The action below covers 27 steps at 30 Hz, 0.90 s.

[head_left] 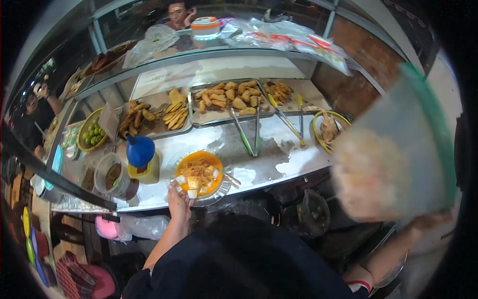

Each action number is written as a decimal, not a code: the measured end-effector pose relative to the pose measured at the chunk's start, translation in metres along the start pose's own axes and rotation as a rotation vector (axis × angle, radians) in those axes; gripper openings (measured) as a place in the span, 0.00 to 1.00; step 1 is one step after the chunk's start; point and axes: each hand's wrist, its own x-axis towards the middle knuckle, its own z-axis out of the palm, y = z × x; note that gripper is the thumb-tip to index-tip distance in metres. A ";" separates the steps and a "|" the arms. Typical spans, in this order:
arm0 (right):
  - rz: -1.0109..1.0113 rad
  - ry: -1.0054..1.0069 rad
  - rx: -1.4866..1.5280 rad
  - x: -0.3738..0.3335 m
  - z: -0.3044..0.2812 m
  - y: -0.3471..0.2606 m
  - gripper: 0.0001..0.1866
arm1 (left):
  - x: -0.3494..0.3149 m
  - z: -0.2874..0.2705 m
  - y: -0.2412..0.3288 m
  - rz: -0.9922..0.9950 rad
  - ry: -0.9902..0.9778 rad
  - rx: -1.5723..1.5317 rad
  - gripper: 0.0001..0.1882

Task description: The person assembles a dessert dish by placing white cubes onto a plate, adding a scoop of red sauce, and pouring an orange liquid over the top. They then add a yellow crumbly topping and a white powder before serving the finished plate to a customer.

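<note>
An orange bowl [215, 162] of food, topped with pale brown shreds and whitish chunks, sits on a clear glass-like plate [217, 199] at the counter's near edge. A spoon handle [232, 180] sticks out to its right. My left hand [179, 203] grips the near-left rim of the plate, fingers next to the white chunks. On the far right, a large see-through plastic container [423, 144] with a green edge is raised, tilted and smeared by motion. Pale crackers [368, 169] seem to fill its lower part. My right hand [432, 220] holds it from below, fingers partly blurred.
Behind the bowl, metal trays [199, 118] hold fried snacks. Green-handled tongs [247, 139] and yellow-handled tongs [289, 122] lean there. A blue funnel [140, 150], a clear tub [107, 174] and a lime basket [89, 139] stand left. Glass shelving [214, 51] crosses above; two people are beyond.
</note>
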 end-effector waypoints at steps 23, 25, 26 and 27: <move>0.333 -0.459 1.400 -0.163 0.183 -0.105 0.20 | -0.022 -0.014 -0.010 0.142 0.125 -0.006 0.27; 0.681 -0.391 1.228 -0.166 0.192 -0.072 0.16 | -0.009 -0.059 -0.016 0.187 0.135 0.024 0.29; 0.992 -0.145 1.414 -0.163 0.215 -0.063 0.13 | -0.003 -0.085 -0.019 0.215 0.116 0.068 0.30; 1.243 0.198 1.555 -0.160 0.237 -0.054 0.10 | -0.007 -0.098 -0.026 0.188 0.124 0.102 0.27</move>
